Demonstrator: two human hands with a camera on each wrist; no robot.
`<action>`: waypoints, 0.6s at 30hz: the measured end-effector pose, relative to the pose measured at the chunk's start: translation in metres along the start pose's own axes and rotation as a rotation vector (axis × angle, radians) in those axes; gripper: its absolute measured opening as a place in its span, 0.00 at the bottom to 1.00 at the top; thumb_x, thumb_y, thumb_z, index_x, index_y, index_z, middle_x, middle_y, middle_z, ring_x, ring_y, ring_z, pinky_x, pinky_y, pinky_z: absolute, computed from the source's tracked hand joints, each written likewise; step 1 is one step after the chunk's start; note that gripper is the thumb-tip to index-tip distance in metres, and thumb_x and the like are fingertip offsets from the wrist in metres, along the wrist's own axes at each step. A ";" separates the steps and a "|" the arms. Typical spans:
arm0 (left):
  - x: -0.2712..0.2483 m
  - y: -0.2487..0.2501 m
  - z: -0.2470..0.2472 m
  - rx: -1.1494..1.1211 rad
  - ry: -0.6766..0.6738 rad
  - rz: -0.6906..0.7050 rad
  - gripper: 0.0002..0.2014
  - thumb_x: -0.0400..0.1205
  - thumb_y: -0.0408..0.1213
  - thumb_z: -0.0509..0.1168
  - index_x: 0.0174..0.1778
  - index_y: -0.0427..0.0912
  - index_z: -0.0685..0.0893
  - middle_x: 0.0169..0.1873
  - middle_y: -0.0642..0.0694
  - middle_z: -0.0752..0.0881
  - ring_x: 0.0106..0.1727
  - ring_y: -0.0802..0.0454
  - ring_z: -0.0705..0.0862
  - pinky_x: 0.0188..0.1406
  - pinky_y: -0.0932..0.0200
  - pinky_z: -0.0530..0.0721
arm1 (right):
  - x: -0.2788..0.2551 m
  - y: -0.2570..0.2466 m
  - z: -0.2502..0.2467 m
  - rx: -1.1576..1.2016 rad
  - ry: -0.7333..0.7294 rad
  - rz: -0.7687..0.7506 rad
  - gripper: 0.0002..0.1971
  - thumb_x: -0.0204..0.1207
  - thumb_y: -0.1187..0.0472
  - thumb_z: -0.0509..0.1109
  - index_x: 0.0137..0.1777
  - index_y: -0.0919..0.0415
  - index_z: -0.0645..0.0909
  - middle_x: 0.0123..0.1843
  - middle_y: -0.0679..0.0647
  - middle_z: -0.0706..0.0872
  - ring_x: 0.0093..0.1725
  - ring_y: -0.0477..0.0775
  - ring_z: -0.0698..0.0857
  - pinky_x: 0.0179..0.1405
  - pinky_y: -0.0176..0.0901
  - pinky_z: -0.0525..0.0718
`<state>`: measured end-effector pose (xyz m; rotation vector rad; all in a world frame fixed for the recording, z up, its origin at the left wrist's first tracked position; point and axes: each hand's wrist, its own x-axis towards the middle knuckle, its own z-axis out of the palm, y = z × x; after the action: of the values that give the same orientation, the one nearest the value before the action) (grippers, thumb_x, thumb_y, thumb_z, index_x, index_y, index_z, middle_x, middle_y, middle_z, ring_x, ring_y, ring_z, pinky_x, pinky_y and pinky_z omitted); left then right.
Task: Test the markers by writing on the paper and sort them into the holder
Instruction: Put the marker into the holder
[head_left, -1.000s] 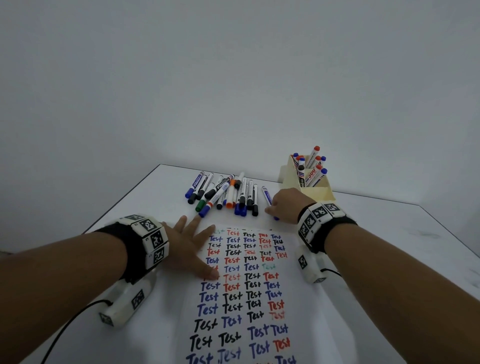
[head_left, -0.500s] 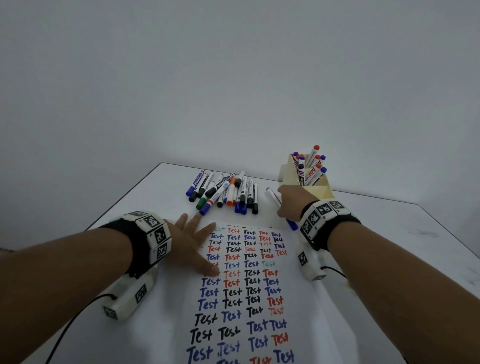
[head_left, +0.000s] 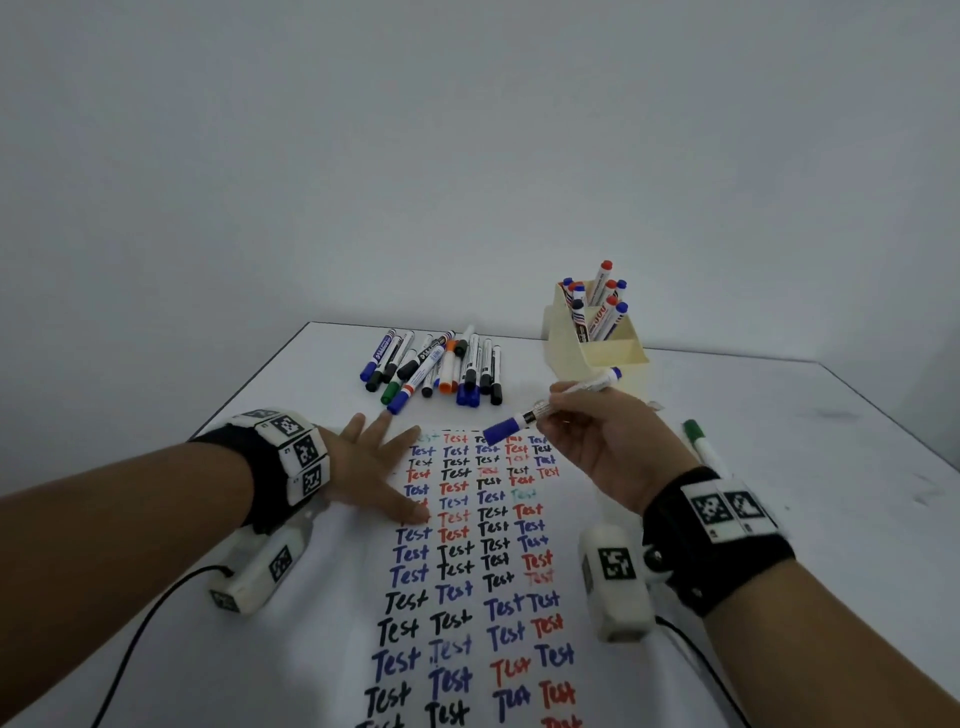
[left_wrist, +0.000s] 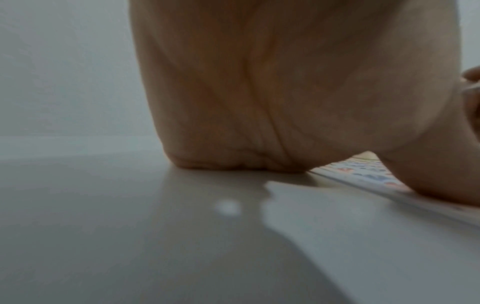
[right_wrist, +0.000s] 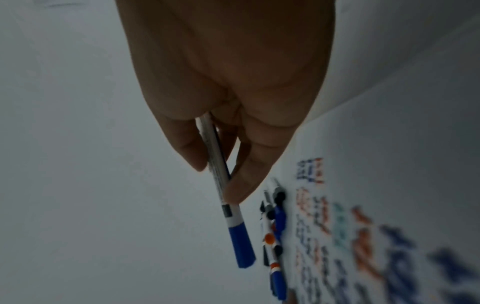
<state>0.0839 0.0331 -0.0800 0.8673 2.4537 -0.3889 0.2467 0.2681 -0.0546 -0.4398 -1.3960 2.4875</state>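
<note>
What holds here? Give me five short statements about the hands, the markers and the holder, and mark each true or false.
1. The right hand holds a white marker with a blue cap in the air. True.
2. That marker's cap is off. False: the blue cap is on.
3. The left hand lies flat with spread fingers on the white paper sheet covered in "Test" writing. True.
4. The cream plastic holder stands empty. False: several red-capped and blue-capped markers stand in it.
5. A green-capped white marker lies alone to the right of the paper. True.
</note>
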 end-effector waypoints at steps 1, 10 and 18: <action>0.000 0.000 0.000 -0.005 -0.004 0.001 0.73 0.45 0.93 0.51 0.83 0.64 0.28 0.84 0.50 0.26 0.87 0.40 0.32 0.83 0.29 0.42 | -0.001 0.006 -0.005 0.068 0.021 0.010 0.03 0.82 0.74 0.69 0.52 0.70 0.83 0.43 0.66 0.89 0.40 0.59 0.91 0.42 0.45 0.93; -0.002 -0.001 0.000 -0.001 -0.005 0.018 0.71 0.49 0.93 0.50 0.83 0.63 0.27 0.84 0.49 0.25 0.87 0.40 0.32 0.83 0.27 0.43 | 0.004 0.032 -0.031 0.114 0.073 -0.044 0.08 0.78 0.78 0.72 0.47 0.65 0.81 0.42 0.67 0.90 0.41 0.63 0.92 0.44 0.48 0.94; -0.022 0.015 -0.017 -0.021 0.148 0.036 0.65 0.62 0.82 0.64 0.88 0.54 0.41 0.88 0.44 0.46 0.86 0.43 0.58 0.82 0.38 0.64 | 0.005 0.032 -0.030 -0.046 0.034 -0.031 0.05 0.78 0.71 0.76 0.49 0.63 0.84 0.44 0.65 0.92 0.40 0.59 0.91 0.43 0.46 0.93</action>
<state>0.1020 0.0403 -0.0553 0.9607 2.5673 -0.2946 0.2516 0.2772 -0.0980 -0.4640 -1.4387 2.4161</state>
